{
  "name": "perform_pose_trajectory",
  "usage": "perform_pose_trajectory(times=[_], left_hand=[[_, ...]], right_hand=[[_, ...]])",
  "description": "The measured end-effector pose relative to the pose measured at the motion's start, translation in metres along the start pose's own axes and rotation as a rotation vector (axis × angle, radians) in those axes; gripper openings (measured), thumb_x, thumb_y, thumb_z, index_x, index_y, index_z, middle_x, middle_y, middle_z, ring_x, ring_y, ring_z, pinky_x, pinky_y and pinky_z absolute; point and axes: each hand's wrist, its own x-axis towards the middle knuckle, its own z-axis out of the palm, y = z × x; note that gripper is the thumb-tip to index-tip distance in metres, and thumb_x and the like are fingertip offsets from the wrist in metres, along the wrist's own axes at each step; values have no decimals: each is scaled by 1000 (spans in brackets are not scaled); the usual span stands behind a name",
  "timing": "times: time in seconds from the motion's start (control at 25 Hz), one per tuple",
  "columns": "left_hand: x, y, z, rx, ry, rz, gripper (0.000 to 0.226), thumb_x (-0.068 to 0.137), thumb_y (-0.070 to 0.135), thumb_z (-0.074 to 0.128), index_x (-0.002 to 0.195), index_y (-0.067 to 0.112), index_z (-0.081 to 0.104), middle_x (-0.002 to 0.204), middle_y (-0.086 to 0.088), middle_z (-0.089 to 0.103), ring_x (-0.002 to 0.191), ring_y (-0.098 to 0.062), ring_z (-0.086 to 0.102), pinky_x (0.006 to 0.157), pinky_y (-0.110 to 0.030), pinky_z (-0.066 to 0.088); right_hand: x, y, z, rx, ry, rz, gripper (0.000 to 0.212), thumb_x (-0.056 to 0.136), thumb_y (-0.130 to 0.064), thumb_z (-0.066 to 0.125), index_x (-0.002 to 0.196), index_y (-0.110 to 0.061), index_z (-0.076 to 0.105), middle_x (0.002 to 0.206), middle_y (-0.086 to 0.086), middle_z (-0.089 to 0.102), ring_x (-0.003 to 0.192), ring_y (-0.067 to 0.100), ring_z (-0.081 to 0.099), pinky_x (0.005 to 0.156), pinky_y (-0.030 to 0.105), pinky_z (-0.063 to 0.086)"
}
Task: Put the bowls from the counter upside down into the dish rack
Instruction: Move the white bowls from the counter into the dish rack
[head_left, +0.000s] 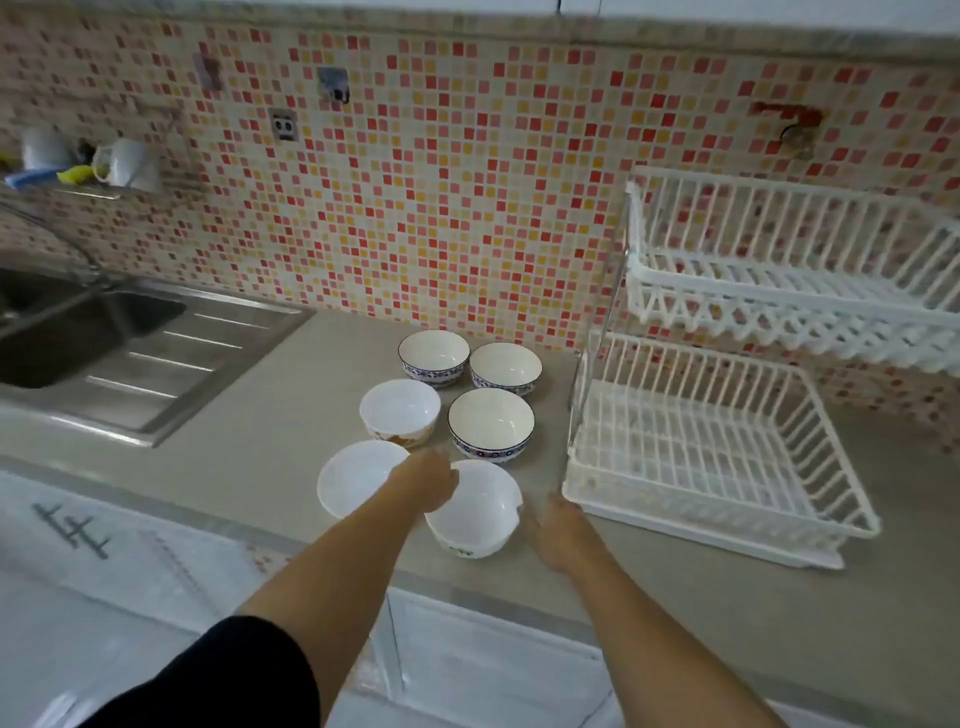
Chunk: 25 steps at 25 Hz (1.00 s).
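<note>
white bowls, six of them, sit rim-up on the grey surface (270, 415) in the head view, paired in three rows between the steel sink (78, 332) and the white dish rack (717, 447). the far pair (434, 353) and the bowl at middle right (491, 423) carry blue patterned bands; the bowl at middle left (400, 410) shows an orange print low on its side. the left hand (428, 480) reaches over the gap between the two nearest bowls, covering part of the plain bowl (353, 480) and touching the rim of the nearest bowl (475, 512), which seems tilted; its fingers are blurred, so i cannot tell how far it is closed. the right hand (553, 525) lies just beside that bowl's right edge, fingers smeared, grip unclear. both rack tiers hold nothing, and the upper tier is cut off at the right edge. things on the shelf (88, 182) above the sink are too blurred to name.
</note>
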Motion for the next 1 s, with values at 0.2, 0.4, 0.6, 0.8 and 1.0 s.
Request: perform_pose_trajectory(times=[0.2,0.4,0.6,0.8,1.0], left_hand=[[33,-1,26,2,-26,-36,36,98,21,36,127,0,44,128,-17,54,117,-34,55,94,-41,46],[49,0,32,101,-56,-16,34,94,5,43,127,-1,48,126,-16,56,117,-34,55,95,-41,47],[47,-2,12,208,-63,39,33,93,4,41,123,0,53,125,-15,57,116,-33,56,93,-41,48],[15,5,-45,159,159,32,31,97,11,34,120,2,53,112,-18,64,102,-37,63,84,-43,51],[-38,22,-117,-67,492,121,30,96,14,47,124,6,49,114,-12,65,99,-29,66,85,-36,53]], right_hand=[[22,-7,28,114,-54,162,60,95,-52,33,133,-5,41,129,21,56,116,36,56,94,36,43],[39,-11,40,219,-63,168,37,97,-22,38,123,2,48,102,25,67,76,36,68,75,40,57],[33,-11,24,193,14,89,31,95,-11,36,118,6,50,102,28,66,89,37,64,77,37,50],[5,-33,-26,202,197,-83,26,96,-11,35,116,0,47,101,25,63,78,31,53,63,30,36],[-36,-55,-94,363,421,-293,33,95,-22,45,127,-14,47,72,-4,58,62,12,54,53,24,39]])
